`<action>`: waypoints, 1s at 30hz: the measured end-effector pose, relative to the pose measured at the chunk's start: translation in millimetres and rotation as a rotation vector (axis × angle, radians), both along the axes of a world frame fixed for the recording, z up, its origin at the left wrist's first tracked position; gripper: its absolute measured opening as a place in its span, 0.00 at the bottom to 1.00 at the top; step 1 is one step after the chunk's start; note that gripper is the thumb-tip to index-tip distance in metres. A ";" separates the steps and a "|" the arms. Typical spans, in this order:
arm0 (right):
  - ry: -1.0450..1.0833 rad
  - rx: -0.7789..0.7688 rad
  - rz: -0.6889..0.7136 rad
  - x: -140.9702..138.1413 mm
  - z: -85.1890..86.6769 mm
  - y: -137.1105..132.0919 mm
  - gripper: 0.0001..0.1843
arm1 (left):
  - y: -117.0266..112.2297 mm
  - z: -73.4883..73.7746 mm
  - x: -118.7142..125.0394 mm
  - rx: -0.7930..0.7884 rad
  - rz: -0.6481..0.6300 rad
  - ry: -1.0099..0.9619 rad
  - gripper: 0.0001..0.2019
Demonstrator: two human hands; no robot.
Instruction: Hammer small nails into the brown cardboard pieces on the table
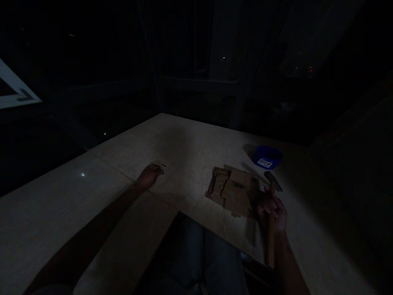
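My right hand (273, 209) is wrapped around the wooden handle of a hammer (270, 241), its dark metal head up and pointing away from me. Just left of that hand lies a flattened stack of torn brown cardboard (238, 190) with dark print on it. On the left, my left hand (149, 176) rests low over the tabletop with its fingers curled. Whether anything is between those fingertips is too dark to make out. Right beside them, a small dark nail-like piece (163, 165) lies on the surface.
A blue plastic tub (267, 157) with a white label stands beyond the cardboard, at the right. The pale stone-look table (196, 143) has a seam across it and a cut-out corner by my legs. Dark window panes surround its far side.
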State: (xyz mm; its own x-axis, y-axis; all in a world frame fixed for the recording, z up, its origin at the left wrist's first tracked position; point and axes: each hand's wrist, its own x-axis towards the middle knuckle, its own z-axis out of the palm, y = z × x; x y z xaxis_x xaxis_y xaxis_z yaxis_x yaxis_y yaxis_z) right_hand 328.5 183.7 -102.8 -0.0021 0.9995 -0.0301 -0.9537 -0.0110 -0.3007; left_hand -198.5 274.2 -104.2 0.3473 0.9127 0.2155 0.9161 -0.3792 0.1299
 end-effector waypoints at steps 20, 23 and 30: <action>-0.049 0.040 0.025 -7.2 0.5 5.4 0.06 | 7.5 20.0 289.1 -0.383 -0.248 -1.011 0.13; -0.044 0.008 0.035 -9.3 2.6 5.8 0.06 | 12.4 6.6 296.5 -0.373 -0.287 -1.002 0.16; -0.092 -0.036 0.032 -13.5 2.8 9.0 0.09 | 16.1 -0.4 297.5 -0.425 -0.283 -0.931 0.14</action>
State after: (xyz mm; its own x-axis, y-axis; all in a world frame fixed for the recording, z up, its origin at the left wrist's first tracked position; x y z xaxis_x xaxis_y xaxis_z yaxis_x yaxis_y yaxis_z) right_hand 315.0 192.7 -100.0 -0.0297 0.9972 -0.0680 -0.9210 -0.0537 -0.3858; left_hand 99.0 290.3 -104.7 0.4211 0.8873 0.1880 0.2730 -0.3217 0.9066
